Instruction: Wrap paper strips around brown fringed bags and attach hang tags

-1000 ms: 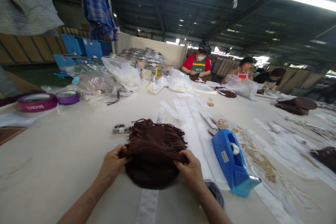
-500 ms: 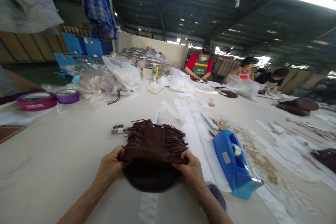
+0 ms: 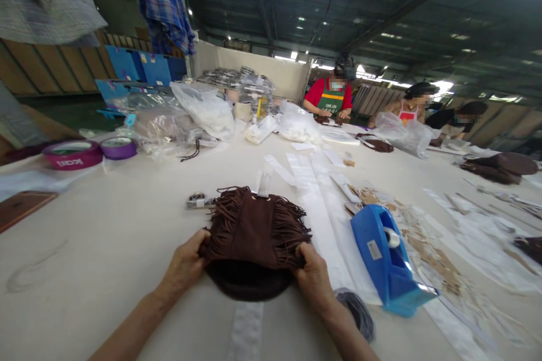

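Observation:
A dark brown fringed bag [image 3: 253, 231] lies on the table in front of me, its smooth rounded part toward me. My left hand [image 3: 189, 259] grips its left edge, fingers closed on the fringe side. At the opposite edge my right hand [image 3: 311, 272] pinches the bag in the same way. A clear strip [image 3: 263, 185] sticks up from the bag's far end, by two small metal eyelets. Just left of that end lies a small wrapped metal piece [image 3: 199, 201]. Under the near side a whitish strip [image 3: 246, 327] runs toward me.
A blue tape dispenser [image 3: 383, 259] stands to the right, beside a dark coil [image 3: 355, 313] and scattered paper scraps [image 3: 436, 254]. Tape rolls [image 3: 73, 156] and a phone [image 3: 23, 207] lie at left. Plastic bags [image 3: 203, 110] fill the back; co-workers [image 3: 330, 96] stand beyond.
The view has swung slightly left, so everything sits further right. Both hands keep hold of the bag, and its fringed face now shows a little more fully.

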`<state>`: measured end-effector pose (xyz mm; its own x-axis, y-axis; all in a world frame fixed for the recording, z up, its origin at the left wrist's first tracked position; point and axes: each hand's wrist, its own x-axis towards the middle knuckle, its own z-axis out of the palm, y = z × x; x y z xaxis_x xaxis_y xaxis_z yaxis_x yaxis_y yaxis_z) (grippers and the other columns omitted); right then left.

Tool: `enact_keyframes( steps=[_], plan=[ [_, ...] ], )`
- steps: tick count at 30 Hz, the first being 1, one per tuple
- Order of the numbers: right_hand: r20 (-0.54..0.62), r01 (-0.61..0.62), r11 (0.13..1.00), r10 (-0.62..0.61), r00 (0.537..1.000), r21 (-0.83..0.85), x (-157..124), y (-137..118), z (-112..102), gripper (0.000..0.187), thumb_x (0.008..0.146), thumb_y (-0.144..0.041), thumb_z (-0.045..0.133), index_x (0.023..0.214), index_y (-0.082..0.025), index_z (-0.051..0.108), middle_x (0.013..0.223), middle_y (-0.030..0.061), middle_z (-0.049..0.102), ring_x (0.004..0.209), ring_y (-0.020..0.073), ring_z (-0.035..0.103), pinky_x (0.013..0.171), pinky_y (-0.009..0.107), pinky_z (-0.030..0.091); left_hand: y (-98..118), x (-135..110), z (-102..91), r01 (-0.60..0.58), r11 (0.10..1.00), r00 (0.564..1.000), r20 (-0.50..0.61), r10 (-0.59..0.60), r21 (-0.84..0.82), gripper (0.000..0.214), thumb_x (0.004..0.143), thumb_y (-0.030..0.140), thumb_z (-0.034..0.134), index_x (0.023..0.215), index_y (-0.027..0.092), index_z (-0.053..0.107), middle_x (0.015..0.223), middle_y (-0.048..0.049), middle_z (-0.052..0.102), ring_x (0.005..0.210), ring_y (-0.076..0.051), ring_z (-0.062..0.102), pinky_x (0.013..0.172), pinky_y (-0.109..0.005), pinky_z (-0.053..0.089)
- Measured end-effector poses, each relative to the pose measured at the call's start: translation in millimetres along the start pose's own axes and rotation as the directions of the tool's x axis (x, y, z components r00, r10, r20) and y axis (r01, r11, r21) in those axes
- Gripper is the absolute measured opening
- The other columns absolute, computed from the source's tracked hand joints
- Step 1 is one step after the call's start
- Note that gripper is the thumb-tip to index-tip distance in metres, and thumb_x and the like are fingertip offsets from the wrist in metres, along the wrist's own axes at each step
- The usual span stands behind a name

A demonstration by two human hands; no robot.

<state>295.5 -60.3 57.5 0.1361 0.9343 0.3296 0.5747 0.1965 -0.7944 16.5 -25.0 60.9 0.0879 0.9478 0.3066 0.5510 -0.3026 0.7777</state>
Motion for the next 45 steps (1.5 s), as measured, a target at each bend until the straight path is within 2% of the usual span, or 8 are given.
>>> enact_keyframes(
  steps=[10,14,16,19,28,36,43,45],
  plan=[
    [-0.171,0.226,0.974,-0.223,0.960,-0.006,-7,1,6,0.013,0.068,-0.011,0.052,0.068,-0.021,0.044,0.083,0.0036,0.051,0.079,0.0174,0.048,0.071,0.027,0.041,0,-4,10.8,-0.004,1.000,0.984,-0.176,0.009,0.026,0.012,0.065,0.031,0.049,0.064,0.020,0.053,0.075,-0.0005,0.057,0.073,-0.016,0.054,0.066,-0.023,0.043],
    [-0.115,0.192,0.981,-0.190,0.975,0.007,-4,1,5,0.015,0.068,-0.012,0.051,0.080,-0.020,0.054,0.078,0.0023,0.056,0.074,0.0166,0.051,0.066,0.025,0.042,2,-3,12.8,-0.011,0.999,0.983,-0.185,0.018,0.039,0.013,0.066,0.032,0.050,0.064,0.019,0.053,0.063,0.0033,0.054,0.060,-0.013,0.051,0.056,-0.020,0.040],
    [-0.093,0.179,0.984,-0.178,0.980,0.003,-1,0,3,0.012,0.067,-0.013,0.051,0.077,-0.020,0.055,0.073,0.0009,0.055,0.069,0.0156,0.050,0.062,0.024,0.041,3,-2,11.7,-0.024,0.998,0.983,-0.181,0.033,0.051,0.013,0.066,0.031,0.049,0.061,0.019,0.052,0.059,0.0043,0.051,0.057,-0.012,0.048,0.054,-0.019,0.038],
    [-0.071,0.142,0.990,-0.142,0.987,-0.001,4,-1,-1,0.004,0.066,-0.017,0.053,0.066,-0.020,0.050,0.065,-0.0018,0.051,0.062,0.0140,0.046,0.056,0.023,0.038,2,0,8.2,-0.044,0.996,0.984,-0.172,0.056,0.075,0.011,0.066,0.028,0.046,0.060,0.019,0.049,0.058,0.0050,0.048,0.057,-0.011,0.045,0.053,-0.018,0.036],
    [-0.042,0.023,0.999,-0.024,0.999,-0.038,-1,3,2,0.010,0.058,-0.016,0.045,0.059,-0.022,0.037,0.058,-0.0040,0.041,0.057,0.0129,0.038,0.051,0.022,0.030,-6,-5,5.4,-0.139,0.977,0.988,-0.044,0.148,0.159,0.011,0.066,0.016,0.037,0.058,0.019,0.044,0.060,0.0032,0.046,0.059,-0.012,0.046,0.056,-0.019,0.036],
    [-0.069,0.028,0.997,-0.033,0.997,-0.077,-6,8,10,0.009,0.056,-0.013,0.039,0.060,-0.021,0.039,0.061,-0.0013,0.044,0.059,0.0148,0.039,0.054,0.024,0.029,-13,-3,4.4,-0.224,0.942,0.975,0.047,0.219,0.249,0.013,0.068,0.014,0.036,0.059,0.020,0.042,0.060,0.0018,0.050,0.059,-0.012,0.050,0.055,-0.019,0.039],
    [-0.062,0.097,0.993,-0.102,0.993,-0.073,-6,2,8,0.012,0.059,-0.010,0.039,0.062,-0.021,0.043,0.065,-0.0002,0.047,0.062,0.0154,0.040,0.056,0.024,0.031,-12,-10,-6.1,-0.200,0.867,0.977,0.022,0.214,0.456,0.009,0.073,0.022,0.044,0.064,0.021,0.041,0.060,0.0018,0.052,0.055,-0.015,0.051,0.051,-0.023,0.040],
    [-0.046,0.112,0.991,-0.115,0.992,-0.069,-5,2,7,0.013,0.059,-0.009,0.039,0.062,-0.021,0.043,0.066,0.0001,0.048,0.062,0.0155,0.042,0.056,0.024,0.032,-3,-12,-13.1,-0.173,0.830,0.975,-0.027,0.221,0.531,0.012,0.075,0.031,0.049,0.078,0.019,0.050,0.072,-0.0050,0.059,0.066,-0.022,0.058,0.058,-0.030,0.045]
  ],
)
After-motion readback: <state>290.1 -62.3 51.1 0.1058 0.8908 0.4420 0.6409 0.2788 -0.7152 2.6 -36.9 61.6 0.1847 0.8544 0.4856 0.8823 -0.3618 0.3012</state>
